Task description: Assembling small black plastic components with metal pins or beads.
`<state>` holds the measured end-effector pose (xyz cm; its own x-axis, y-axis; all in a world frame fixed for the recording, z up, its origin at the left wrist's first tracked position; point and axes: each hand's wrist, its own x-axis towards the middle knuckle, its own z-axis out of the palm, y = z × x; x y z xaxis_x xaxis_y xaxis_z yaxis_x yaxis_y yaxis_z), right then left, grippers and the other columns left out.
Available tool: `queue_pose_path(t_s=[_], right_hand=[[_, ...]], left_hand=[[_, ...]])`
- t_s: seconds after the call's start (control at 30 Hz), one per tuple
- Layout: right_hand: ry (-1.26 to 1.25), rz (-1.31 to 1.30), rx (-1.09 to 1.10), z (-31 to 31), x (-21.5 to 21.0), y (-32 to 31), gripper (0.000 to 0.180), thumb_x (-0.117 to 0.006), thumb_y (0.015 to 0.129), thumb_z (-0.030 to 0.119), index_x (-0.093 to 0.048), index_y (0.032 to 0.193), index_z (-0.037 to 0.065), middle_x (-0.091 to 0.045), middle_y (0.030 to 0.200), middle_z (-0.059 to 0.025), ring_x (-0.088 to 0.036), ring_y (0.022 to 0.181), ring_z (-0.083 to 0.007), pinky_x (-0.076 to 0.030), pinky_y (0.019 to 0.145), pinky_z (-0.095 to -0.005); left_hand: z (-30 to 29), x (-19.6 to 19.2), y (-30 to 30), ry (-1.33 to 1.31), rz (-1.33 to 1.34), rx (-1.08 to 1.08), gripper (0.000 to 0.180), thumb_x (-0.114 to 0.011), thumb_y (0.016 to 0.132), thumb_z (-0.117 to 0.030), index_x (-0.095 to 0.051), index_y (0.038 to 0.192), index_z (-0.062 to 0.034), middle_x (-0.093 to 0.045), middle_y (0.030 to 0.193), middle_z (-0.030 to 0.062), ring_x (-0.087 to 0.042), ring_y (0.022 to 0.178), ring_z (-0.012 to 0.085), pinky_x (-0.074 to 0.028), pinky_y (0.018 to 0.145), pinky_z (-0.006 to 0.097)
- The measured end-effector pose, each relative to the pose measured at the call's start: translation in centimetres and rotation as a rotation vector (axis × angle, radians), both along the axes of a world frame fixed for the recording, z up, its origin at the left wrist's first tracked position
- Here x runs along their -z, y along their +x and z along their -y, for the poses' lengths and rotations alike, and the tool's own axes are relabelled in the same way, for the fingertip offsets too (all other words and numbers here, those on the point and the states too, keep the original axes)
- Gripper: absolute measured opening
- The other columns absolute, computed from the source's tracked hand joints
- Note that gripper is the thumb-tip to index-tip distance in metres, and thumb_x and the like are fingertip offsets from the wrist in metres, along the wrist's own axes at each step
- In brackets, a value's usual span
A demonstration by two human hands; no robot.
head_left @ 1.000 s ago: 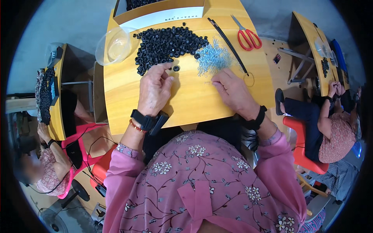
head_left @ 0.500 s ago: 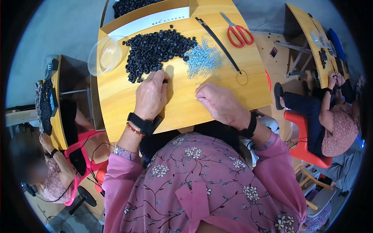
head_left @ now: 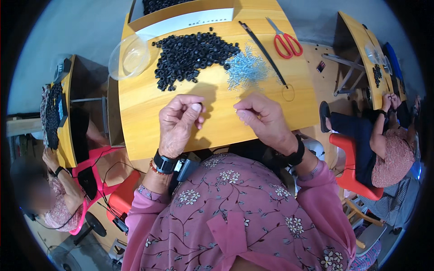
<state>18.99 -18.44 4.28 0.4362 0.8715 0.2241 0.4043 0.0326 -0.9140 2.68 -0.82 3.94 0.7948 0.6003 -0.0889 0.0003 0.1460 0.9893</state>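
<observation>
My left hand (head_left: 177, 124) is raised over the near part of the table, its thumb and fingers pinched on a small black piece (head_left: 199, 105) that they mostly cover. To its right, my right hand (head_left: 266, 121) is also closed in a pinch, with a tiny pale piece (head_left: 235, 110) just showing at the fingertips. The hands are apart, their fingertips facing each other. Beyond my left hand spreads a heap of small black ring-shaped pieces (head_left: 194, 54). A pile of tiny silvery-blue pieces (head_left: 246, 70) adjoins it, beyond my right hand.
Red-handled scissors (head_left: 288, 45) and a thin black rod (head_left: 264, 49) lie at the far right. A clear round tub (head_left: 131, 58) stands at the left edge. Behind the heap is a cardboard box (head_left: 181, 20) of black pieces. Other people sit at tables on both sides.
My left hand has drawn back from the edge of the black heap toward me, turning so its thumb shows, with a black piece in it. My right hand stays pinched near the silvery pile.
</observation>
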Motion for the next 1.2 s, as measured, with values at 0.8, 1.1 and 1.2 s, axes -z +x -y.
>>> queue_pose_path(t_s=[0.8, 1.1, 1.2], right_hand=[[0.118, 0.208, -0.185, -7.1, -0.6, -3.3, 0.009, -0.06, 0.088, 0.003, -0.063, 0.096, 0.004, -0.059, 0.08, -0.0122, -0.061, 0.068, -0.0293, -0.05, 0.06, -0.0363], [0.123, 0.197, -0.227, -7.6, -0.1, -4.0, 0.021, -0.063, 0.087, -0.004, -0.069, 0.105, 0.006, -0.061, 0.088, -0.0077, -0.061, 0.073, -0.0197, -0.048, 0.064, -0.0285], [0.116, 0.097, -0.247, -7.5, 0.8, -3.7, 0.024, -0.062, 0.088, -0.004, -0.069, 0.109, 0.005, -0.061, 0.091, -0.007, -0.061, 0.075, -0.0168, -0.048, 0.065, -0.0262]], left_hand=[[0.3, 2.9, -3.1, -0.152, 0.119, -0.011, 0.017, -0.064, 0.091, 0.003, -0.06, 0.107, 0.0039, -0.067, 0.091, 0.0073, -0.063, 0.075, 0.0099, -0.055, 0.064, 0.023], [-0.3, 3.7, -3.5, -0.25, 0.214, -0.006, 0.016, -0.065, 0.091, 0.002, -0.06, 0.107, 0.0031, -0.068, 0.092, 0.0096, -0.065, 0.075, 0.0119, -0.056, 0.064, 0.024], [-0.4, 4.1, -3.6, -0.303, 0.273, -0.019, 0.018, -0.065, 0.091, 0.001, -0.06, 0.108, 0.0029, -0.068, 0.093, 0.0103, -0.065, 0.075, 0.0122, -0.056, 0.064, 0.024]])
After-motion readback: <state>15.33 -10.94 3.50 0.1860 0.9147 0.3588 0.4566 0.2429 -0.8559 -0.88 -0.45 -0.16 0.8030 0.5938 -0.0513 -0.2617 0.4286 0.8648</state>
